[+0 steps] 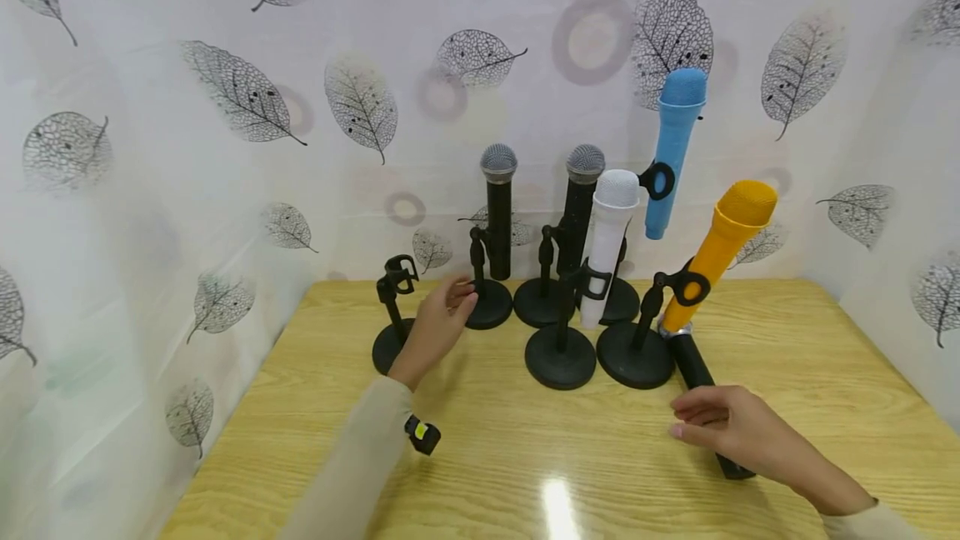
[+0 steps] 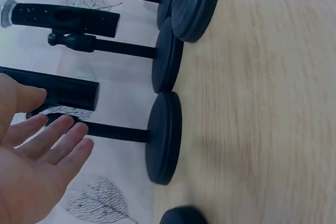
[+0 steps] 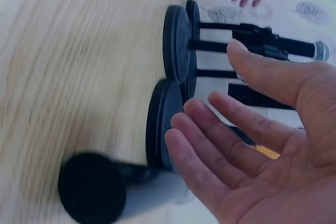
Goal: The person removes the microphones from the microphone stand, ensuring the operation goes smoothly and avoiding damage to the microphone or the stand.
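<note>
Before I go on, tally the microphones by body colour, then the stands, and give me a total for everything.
Black microphones: 3
White microphone: 1
Blue microphone: 1
Orange microphone: 1
Black stands: 6
Total: 12

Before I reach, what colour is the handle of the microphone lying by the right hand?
The handle is black; the head view shows it best.
</note>
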`<action>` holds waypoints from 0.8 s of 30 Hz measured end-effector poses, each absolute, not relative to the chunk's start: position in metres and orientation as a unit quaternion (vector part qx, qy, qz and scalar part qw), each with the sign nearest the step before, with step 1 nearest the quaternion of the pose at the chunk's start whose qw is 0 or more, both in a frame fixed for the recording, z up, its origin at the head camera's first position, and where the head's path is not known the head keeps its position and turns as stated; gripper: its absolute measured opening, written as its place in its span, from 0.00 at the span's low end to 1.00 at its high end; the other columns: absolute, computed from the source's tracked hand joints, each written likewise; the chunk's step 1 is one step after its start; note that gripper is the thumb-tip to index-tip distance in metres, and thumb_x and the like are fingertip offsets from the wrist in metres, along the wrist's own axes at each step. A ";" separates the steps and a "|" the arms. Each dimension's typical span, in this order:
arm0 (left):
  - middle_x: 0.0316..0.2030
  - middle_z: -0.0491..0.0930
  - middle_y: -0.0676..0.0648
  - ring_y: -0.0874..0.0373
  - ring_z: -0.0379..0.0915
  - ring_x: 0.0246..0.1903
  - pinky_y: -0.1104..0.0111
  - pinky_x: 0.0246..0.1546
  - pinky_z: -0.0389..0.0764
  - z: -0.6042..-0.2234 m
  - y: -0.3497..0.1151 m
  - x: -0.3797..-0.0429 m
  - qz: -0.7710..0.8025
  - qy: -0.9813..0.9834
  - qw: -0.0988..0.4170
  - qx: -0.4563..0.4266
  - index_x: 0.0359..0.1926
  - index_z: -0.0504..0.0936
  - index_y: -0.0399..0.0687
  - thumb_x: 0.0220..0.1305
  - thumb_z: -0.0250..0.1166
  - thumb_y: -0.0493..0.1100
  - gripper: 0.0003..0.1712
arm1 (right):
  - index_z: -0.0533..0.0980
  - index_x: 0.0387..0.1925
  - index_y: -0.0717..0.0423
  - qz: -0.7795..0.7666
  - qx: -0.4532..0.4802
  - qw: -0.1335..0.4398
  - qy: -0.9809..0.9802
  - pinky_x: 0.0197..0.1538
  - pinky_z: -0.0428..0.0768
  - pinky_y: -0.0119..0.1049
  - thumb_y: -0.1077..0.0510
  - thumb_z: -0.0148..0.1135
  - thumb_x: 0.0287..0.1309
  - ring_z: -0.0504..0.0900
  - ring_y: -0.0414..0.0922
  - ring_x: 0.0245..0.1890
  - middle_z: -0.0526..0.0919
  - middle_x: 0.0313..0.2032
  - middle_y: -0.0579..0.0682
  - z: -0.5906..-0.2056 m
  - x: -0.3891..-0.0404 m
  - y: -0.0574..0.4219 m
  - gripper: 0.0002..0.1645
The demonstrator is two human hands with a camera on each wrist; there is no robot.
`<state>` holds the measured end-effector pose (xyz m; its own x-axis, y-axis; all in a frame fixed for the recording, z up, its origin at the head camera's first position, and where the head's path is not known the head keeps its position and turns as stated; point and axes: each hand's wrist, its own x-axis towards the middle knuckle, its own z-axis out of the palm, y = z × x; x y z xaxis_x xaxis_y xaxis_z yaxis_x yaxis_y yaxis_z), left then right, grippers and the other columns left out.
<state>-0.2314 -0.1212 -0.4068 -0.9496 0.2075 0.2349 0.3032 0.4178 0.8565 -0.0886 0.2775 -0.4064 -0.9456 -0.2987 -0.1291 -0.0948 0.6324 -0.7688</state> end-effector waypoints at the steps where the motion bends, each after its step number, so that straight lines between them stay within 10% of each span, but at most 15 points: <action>1: 0.63 0.75 0.38 0.49 0.75 0.61 0.55 0.62 0.76 -0.408 -0.119 -0.235 -0.524 -0.837 0.050 -0.148 0.72 0.67 0.43 0.78 0.58 0.46 0.27 | 0.79 0.53 0.71 -0.423 -0.119 0.128 0.889 0.42 0.85 0.33 0.56 0.70 0.64 0.85 0.51 0.43 0.85 0.47 0.59 -0.407 -0.089 0.275 0.24; 24: 0.74 0.59 0.37 0.43 0.58 0.72 0.52 0.71 0.64 -0.412 -0.093 -0.294 -0.550 -0.824 0.075 -0.112 0.79 0.53 0.44 0.82 0.48 0.44 0.31 | 0.79 0.56 0.67 -0.491 -0.190 0.071 0.847 0.49 0.85 0.36 0.55 0.72 0.62 0.82 0.60 0.52 0.83 0.53 0.62 -0.425 -0.111 0.236 0.26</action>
